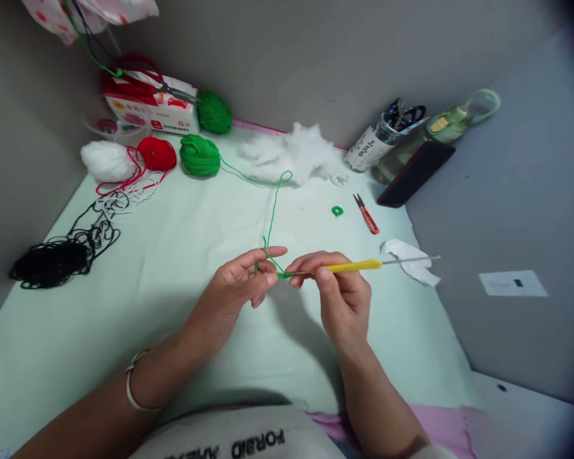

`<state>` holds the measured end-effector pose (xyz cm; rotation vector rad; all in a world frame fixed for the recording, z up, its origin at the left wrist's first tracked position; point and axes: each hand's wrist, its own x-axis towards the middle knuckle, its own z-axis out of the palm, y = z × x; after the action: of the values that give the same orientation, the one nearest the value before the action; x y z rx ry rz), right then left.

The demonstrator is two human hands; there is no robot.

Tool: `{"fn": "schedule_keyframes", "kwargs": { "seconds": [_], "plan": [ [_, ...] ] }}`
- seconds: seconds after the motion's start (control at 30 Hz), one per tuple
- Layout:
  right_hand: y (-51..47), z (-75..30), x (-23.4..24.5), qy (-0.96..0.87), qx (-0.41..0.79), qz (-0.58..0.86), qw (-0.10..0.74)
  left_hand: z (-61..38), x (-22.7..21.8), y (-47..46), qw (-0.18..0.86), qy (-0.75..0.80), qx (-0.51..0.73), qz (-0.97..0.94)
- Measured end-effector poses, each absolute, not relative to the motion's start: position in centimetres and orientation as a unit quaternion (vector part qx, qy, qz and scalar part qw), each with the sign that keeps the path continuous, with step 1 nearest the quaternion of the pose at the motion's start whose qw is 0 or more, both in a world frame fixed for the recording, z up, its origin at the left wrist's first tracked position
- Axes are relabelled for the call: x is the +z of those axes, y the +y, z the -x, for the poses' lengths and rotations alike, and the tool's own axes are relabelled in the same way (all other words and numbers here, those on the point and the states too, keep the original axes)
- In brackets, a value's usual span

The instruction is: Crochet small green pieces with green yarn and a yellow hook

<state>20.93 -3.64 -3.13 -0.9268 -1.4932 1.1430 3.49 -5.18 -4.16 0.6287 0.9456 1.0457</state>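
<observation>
My left hand [242,280] pinches a small green crochet piece [284,275] between thumb and fingers. Green yarn [271,220] passes over its raised index finger and runs back to a green yarn ball [199,155]. In my right hand [342,293] is a crochet hook [354,266] with a yellow handle, gripped like a pencil. The hook's metal tip meets the green piece at my left fingertips. Its other thin metal end points right. A small green crocheted ring [337,210] lies on the table beyond my right hand.
Red thread snips [366,213] and crumpled white tissue [414,261] lie at the right. White stuffing [296,153] sits at the back. Black yarn [52,261], white yarn [108,160] and red yarn [157,153] are at left. A phone [416,173] leans by a bottle [447,127].
</observation>
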Motion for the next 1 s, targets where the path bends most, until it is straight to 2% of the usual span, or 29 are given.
{"fn": "schedule_keyframes", "kwargs": {
  "seconds": [0.13, 0.23, 0.3, 0.43, 0.5, 0.6, 0.83, 1.0],
  "plan": [
    [-4.1, -21.0, -4.0, -0.762, 0.285, 0.383, 0.438, -3.9, -4.1, -5.3, 0.714, 0.423, 0.497, -0.252],
    [-4.2, -20.9, -4.5, -0.821, 0.177, 0.371, 0.397, -4.0, -4.3, -5.4, 0.761, 0.378, 0.486, -0.204],
    [-4.2, -20.8, -4.4, -0.797, 0.196, 0.374, 0.433, -3.9, -4.4, -5.4, 0.796, 0.349, 0.463, -0.174],
    [-3.9, -20.4, -3.7, -0.650, 0.351, 0.386, 0.552, -3.7, -4.1, -5.3, 0.794, 0.342, 0.479, -0.152],
    [-3.7, -20.2, -3.6, -0.608, 0.420, 0.375, 0.559, -3.7, -4.0, -5.3, 0.777, 0.349, 0.496, -0.168],
    [-3.5, -19.8, -3.6, -0.608, 0.458, 0.378, 0.527, -3.9, -4.0, -5.4, 0.761, 0.362, 0.498, -0.206],
    [-3.9, -19.8, -3.7, -0.642, 0.421, 0.391, 0.507, -3.8, -4.2, -5.4, 0.708, 0.434, 0.487, -0.270],
    [-4.7, -20.0, -4.5, -0.774, 0.224, 0.385, 0.450, -4.2, -4.0, -5.5, 0.714, 0.431, 0.493, -0.247]
  ]
}}
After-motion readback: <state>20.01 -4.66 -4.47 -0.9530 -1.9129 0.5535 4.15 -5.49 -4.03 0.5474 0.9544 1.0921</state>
